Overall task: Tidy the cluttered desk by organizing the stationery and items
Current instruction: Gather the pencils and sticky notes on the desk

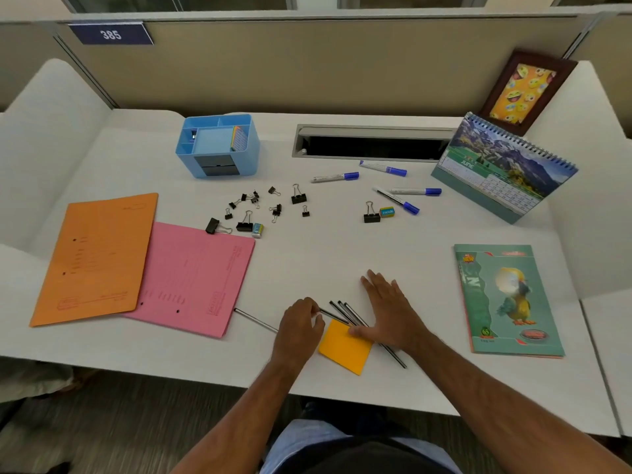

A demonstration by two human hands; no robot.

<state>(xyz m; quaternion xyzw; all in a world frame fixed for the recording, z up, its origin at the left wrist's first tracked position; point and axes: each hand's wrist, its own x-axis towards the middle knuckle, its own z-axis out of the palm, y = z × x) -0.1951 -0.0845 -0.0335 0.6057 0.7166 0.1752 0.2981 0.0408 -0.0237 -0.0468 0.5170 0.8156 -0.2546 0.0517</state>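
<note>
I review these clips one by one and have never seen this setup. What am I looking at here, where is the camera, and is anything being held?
No machine: a person works with bare hands, filmed by one wide-angle camera on their head, looking down at a white desk. The left hand curls its fingers at the ends of some thin dark pencils; the right hand lies flat across them and a yellow sticky pad. Also there: orange folder, pink folder, binder clips, blue-capped markers, blue organizer, desk calendar, notebook.
</note>
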